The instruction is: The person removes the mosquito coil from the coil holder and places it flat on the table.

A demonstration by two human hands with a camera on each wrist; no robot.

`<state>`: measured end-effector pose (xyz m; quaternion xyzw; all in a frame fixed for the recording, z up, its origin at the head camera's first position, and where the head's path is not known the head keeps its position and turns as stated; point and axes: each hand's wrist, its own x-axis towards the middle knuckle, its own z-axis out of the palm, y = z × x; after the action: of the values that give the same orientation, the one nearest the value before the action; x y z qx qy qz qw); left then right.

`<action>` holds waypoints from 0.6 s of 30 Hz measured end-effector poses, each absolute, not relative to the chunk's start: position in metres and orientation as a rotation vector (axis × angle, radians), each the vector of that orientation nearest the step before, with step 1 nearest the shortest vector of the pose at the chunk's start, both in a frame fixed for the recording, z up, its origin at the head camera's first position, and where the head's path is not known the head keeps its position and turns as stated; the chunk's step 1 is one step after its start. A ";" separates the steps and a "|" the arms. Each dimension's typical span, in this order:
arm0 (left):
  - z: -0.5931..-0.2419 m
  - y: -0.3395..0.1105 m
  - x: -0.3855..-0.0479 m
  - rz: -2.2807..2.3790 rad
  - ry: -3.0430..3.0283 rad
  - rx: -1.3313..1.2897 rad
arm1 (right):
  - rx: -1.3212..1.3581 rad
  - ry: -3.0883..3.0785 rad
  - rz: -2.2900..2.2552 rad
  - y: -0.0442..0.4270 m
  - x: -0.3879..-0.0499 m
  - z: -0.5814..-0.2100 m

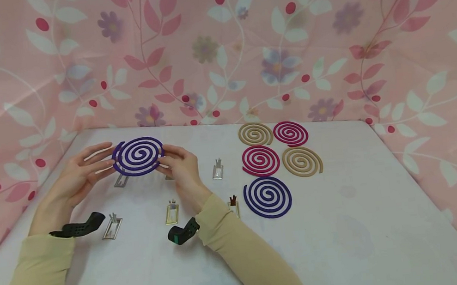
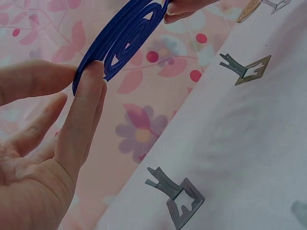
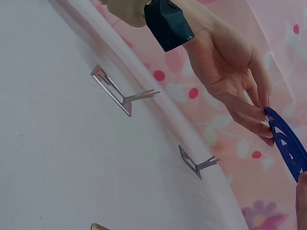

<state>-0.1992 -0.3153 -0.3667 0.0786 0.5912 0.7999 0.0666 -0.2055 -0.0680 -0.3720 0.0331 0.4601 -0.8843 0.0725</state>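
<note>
A dark blue mosquito coil [image 1: 140,153] is raised above the far left of the table, its face tilted toward me. My left hand [image 1: 76,178] pinches its left edge between thumb and fingers; the left wrist view shows these fingertips on the coil's rim. On the opposite edge, my right hand [image 1: 184,169] pinches the coil. Beneath and around the hands stand small metal coil stands with upright prongs, among them a silver one [image 1: 113,228], a gold one [image 1: 172,214] and one [image 1: 121,179] partly behind the coil.
Right of the hands lie two tan coils [image 1: 254,134], two pink coils [image 1: 260,160] and another dark blue coil [image 1: 267,197]. More stands sit near the right forearm, one silver [image 1: 217,170] and one with brown prongs [image 1: 233,201]. Floral cloth [image 1: 221,69] hangs behind the white table [image 1: 366,216].
</note>
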 end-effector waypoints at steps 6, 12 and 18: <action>-0.362 -0.311 -0.198 2.419 1.779 0.225 | 0.121 1.426 -2.634 -0.064 -0.205 -0.371; -0.361 -0.302 -0.198 2.411 1.747 0.295 | 0.147 1.462 -2.591 -0.052 -0.203 -0.372; -0.358 -0.291 -0.197 2.397 1.781 0.266 | 0.136 1.509 -2.565 -0.039 -0.200 -0.367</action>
<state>-0.1965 -0.2906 -0.3583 0.0884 0.5927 0.7973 0.0717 -0.2004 -0.0391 -0.3671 0.0455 0.5049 -0.8582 0.0809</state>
